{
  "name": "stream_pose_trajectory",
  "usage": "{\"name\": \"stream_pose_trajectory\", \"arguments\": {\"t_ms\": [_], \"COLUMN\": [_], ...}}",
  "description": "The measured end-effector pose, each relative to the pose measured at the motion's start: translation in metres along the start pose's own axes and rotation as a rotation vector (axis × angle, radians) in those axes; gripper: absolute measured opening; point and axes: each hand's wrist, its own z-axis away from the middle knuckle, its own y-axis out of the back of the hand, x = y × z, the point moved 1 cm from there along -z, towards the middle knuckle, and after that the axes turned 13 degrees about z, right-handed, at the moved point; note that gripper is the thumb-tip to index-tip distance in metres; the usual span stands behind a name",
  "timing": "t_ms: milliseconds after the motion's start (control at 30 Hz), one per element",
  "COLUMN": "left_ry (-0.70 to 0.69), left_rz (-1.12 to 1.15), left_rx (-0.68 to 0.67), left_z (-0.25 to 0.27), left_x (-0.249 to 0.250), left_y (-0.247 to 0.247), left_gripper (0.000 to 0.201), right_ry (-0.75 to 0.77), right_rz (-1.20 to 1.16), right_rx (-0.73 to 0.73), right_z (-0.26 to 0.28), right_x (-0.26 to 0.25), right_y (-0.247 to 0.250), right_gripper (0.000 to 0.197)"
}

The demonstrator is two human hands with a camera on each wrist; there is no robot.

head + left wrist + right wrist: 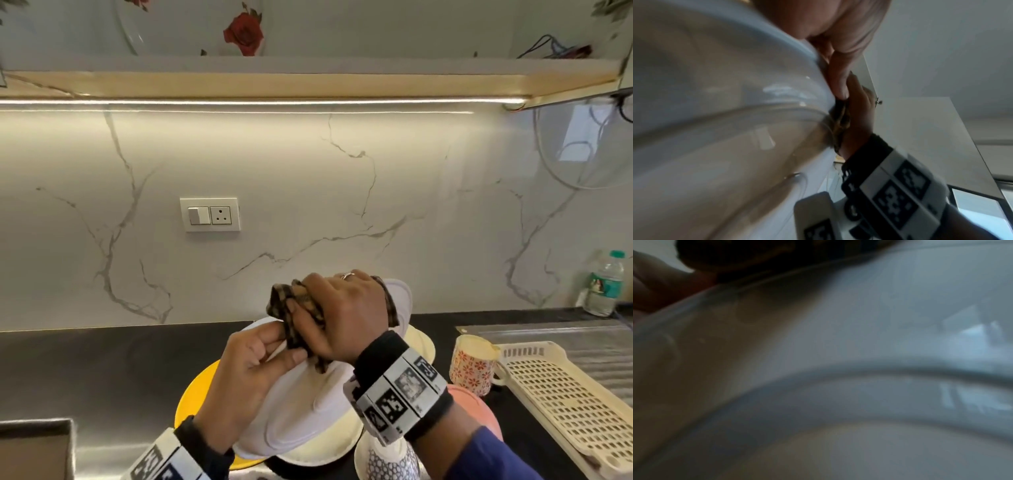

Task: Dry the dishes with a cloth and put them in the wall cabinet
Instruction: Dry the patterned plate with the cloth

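Left hand (253,370) grips white plate (308,404) rim above tabletop (102,363); right hand (339,315) clutches cloth (294,308) against plate.

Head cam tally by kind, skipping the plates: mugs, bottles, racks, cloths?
Patterned ceramic mugs: 2
Clear plastic water bottle: 1
Cream perforated plastic rack: 1
Brown checked cloth: 1
Total: 5

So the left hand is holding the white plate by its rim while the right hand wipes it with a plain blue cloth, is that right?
Not quite: the cloth is brown and checked, not plain blue, as the head view shows. The rest holds: the left hand holds the white plate by its rim while the right hand wipes it.
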Motion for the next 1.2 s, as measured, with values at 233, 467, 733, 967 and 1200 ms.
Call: {"name": "stream_pose_trajectory", "arguments": {"t_ms": [233,467,733,967,1200], "left_ry": [-0.102,0.094,0.042,-0.036,-0.198], "left_rz": [0.21,-0.308,-0.283,-0.069,0.127], "left_rx": [0.156,-0.143,-0.035,0.059,0.327], "left_z": [0.016,-0.002,-0.006,0.018,0.017], "left_x": [0.018,0.013,0.004,0.021,0.028], "left_y": [0.019,0.022,0.0,0.012,0.015], "left_gripper": [0.023,0.05,0.041,0.038,0.046], "right_ry": [-1.055,-0.779,-0.166,-0.962,-1.717], "right_rz": [-0.713,-0.321,-0.084,-0.658,-1.275], "right_rx": [0.254,-0.021,0.011,0.095,0.0], "right_z": [0.022,0.017,-0.011,0.016,0.096], "right_x": [0.114,0.085,0.027,0.095,0.091], "right_y": [-0.016,0.003,0.004,-0.023,-0.07], "right_gripper": [0.034,0.051,0.036,0.025,0.036]}}
